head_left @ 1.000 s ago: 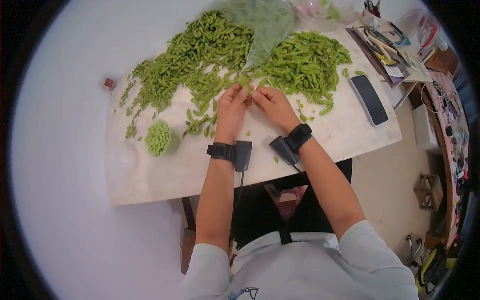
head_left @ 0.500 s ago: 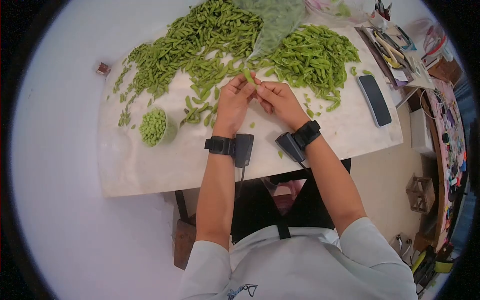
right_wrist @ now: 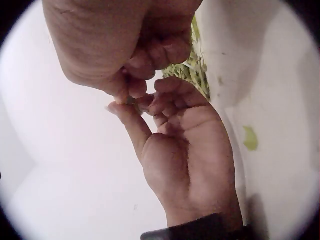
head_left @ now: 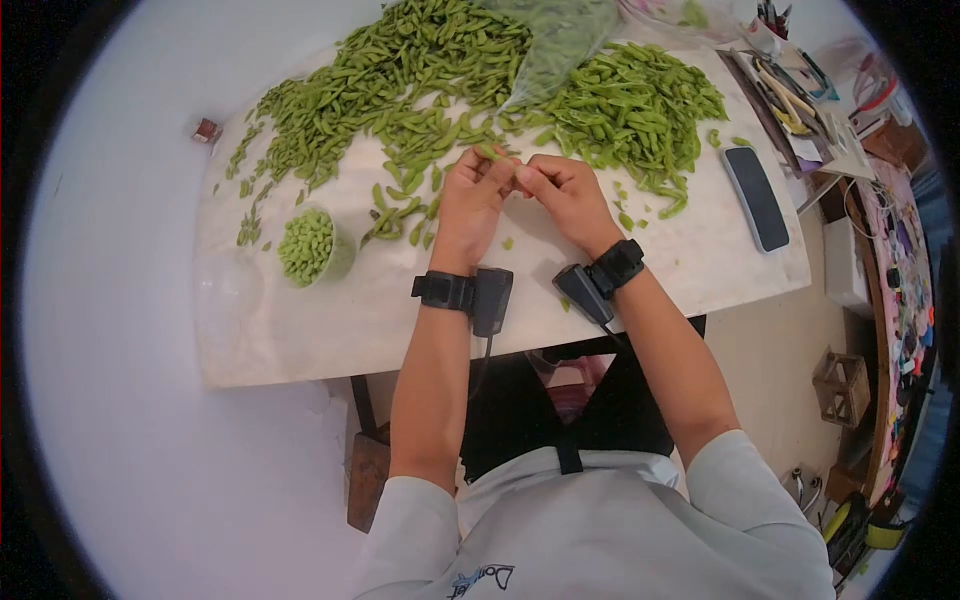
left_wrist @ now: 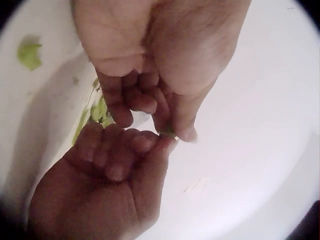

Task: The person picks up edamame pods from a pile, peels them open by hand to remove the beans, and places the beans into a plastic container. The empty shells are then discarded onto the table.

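Observation:
Over the table, my left hand point(head_left: 468, 210) holds a green soybean pod point(head_left: 488, 151) between thumb and fingers. My right hand point(head_left: 575, 198) pinches the pod's near end, its thumb close against the left thumb. In the left wrist view only a bit of the green pod point(left_wrist: 167, 134) shows between the fingertips; the fingers hide the rest. Beyond the hands lies a wide heap of darker pods point(head_left: 410, 65), with a brighter green heap of pods point(head_left: 640, 110) at its right. A clear cup of shelled beans point(head_left: 308, 245) stands left of my left hand.
A clear plastic bag point(head_left: 565, 45) lies between the heaps. A phone point(head_left: 755, 200) rests near the table's right side, with tools point(head_left: 785, 95) on a stand behind it. Loose pods point(head_left: 395, 220) and green scraps point(head_left: 626, 220) lie around the hands.
The pod came up into clear sight above the fingers, then dipped lower between them. The right hand keeps close against the left. The head view has shifted slightly.

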The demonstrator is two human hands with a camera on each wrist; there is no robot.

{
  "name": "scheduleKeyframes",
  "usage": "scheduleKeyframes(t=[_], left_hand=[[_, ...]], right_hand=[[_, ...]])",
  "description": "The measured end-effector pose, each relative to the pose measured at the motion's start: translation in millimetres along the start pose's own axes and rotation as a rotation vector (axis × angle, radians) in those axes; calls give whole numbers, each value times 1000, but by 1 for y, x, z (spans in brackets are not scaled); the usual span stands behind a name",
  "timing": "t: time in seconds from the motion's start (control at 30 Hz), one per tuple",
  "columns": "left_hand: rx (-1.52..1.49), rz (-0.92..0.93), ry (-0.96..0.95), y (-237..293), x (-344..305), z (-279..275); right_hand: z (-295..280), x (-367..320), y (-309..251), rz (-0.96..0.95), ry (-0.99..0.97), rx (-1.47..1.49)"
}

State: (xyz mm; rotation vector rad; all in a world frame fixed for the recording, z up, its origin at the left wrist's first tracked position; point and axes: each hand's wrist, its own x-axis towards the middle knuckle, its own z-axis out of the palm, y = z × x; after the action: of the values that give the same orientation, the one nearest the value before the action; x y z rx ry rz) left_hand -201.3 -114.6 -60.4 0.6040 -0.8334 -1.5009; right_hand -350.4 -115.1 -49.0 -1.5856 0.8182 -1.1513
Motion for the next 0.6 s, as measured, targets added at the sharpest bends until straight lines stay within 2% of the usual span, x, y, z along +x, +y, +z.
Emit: scheduleKeyframes(t=[0.13, 0.33, 0.43, 0.53, 0.6], left_hand=[[45, 47, 9, 1, -1, 3], [484, 211, 89, -1, 2, -1], [399, 249, 114, 3, 5, 6], [114, 174, 159, 4, 3, 17], [190, 179, 150, 1, 3, 11]], right_hand=[[3, -1, 2, -33, 42, -57], [1, 0, 15, 39, 63, -179], [6, 1, 7, 41, 120, 118], [3, 1, 6, -4, 109, 55], [4, 0, 7, 8, 138, 81]])
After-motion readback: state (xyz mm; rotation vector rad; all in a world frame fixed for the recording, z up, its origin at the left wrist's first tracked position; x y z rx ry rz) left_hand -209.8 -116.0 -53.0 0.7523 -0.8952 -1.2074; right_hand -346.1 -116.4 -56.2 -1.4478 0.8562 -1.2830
